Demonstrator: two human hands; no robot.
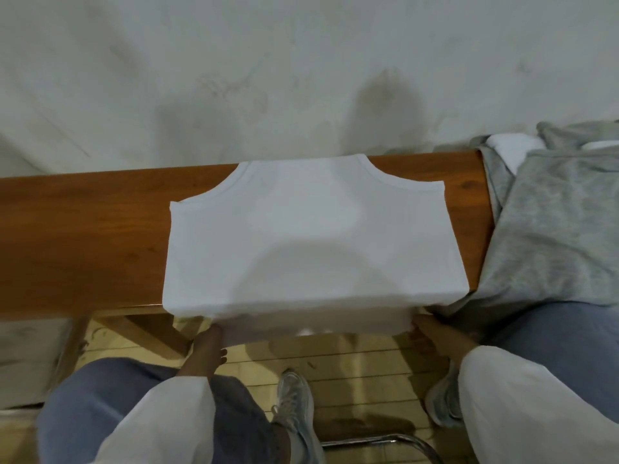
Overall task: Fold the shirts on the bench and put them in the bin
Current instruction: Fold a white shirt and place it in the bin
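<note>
Centrally, one white shirt (311, 236) lies flat on the single wooden bench (83, 236), hem overhanging the near edge; left hand (206, 349) and right hand (435, 336) meet its lower corners, grips unclear; one grey garment heap (549, 229) rightward.

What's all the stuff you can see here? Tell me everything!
white shirt: one, white, flat on the bench, hem over the near edge
bench: one, brown wood, along the wall
grey clothes: pile, grey with a white piece, bench's right end
wall: one, pale grey, behind the bench
floor: one, yellowish, under the bench
metal frame: one, silver, bottom edge
shoes: two, pale, on the floor
jeans: one pair, blue, on both legs
sleeves: two, white, on both arms
left hand, right hand: two, at the shirt's hem corners, grip blurred
</note>
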